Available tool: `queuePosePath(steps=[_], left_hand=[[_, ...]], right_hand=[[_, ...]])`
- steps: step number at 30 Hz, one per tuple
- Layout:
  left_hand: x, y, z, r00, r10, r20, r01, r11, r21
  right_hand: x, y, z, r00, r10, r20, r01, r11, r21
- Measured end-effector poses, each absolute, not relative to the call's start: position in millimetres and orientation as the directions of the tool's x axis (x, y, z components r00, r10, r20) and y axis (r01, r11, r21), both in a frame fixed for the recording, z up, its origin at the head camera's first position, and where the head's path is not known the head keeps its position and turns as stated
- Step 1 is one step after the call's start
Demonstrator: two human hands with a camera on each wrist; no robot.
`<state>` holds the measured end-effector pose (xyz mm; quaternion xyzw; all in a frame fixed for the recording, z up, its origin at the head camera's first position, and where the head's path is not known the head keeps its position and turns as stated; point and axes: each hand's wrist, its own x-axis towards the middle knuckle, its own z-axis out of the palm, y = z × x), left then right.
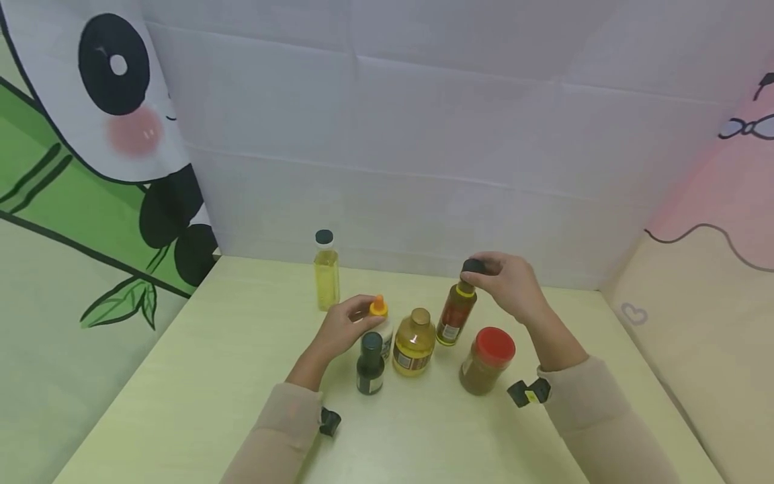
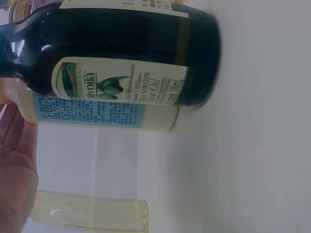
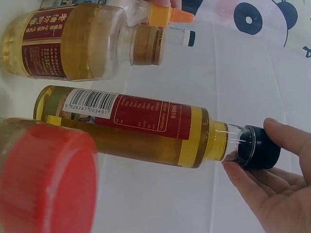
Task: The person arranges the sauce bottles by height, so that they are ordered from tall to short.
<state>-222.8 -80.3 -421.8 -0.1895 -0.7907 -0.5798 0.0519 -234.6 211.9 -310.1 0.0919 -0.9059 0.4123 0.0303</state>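
Note:
My left hand (image 1: pixel 341 331) has its thumb and fingers around the top of a white squeeze bottle (image 2: pixel 92 111) with an orange nozzle cap (image 1: pixel 379 307). Directly in front of that bottle stands a dark olive oil bottle (image 1: pixel 370 366), which hides much of it in the left wrist view. My right hand (image 1: pixel 510 286) pinches the black cap (image 3: pixel 260 147) of a slim oil bottle (image 1: pixel 456 312) with a red label. Between the two held bottles sits a rounder bottle of yellow oil (image 1: pixel 414 346) with a brownish-gold cap. The slim bottle's base appears to be on the table.
A red-lidded jar (image 1: pixel 486 363) stands in front of the slim bottle, to its right. Farther back on the left is a clear bottle of pale yellow oil (image 1: pixel 327 275) with a dark cap. A pale cloth wall (image 1: pixel 423 168) rises behind the table (image 1: pixel 199 376).

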Motion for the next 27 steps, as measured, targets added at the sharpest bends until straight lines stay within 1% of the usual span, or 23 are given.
queuePosePath(steps=[2,9,17,27], left_hand=[[-225.4,-80.0,-425.2,-0.923,0.242,0.300,0.359,0.256,0.898],[-244.9,-83.0,-454.6,-0.916,0.223,0.333,0.384,0.248,0.889],[-246.8,-85.5,-456.5,-0.900,0.236,0.367,0.419,0.231,0.878],[-245.2,-82.8,-454.7,-0.896,0.235,0.377,0.427,0.228,0.875]], right_hand=[[-236.9,210.8,-306.8,-0.982,-0.134,0.129,-0.186,0.654,-0.733],[-247.7,204.9,-300.9,-0.986,-0.117,0.118,-0.166,0.657,-0.735],[-258.5,193.9,-296.6,-0.989,-0.128,0.073,-0.138,0.633,-0.762],[-267.3,178.2,-291.8,-0.987,-0.150,0.055,-0.138,0.626,-0.767]])
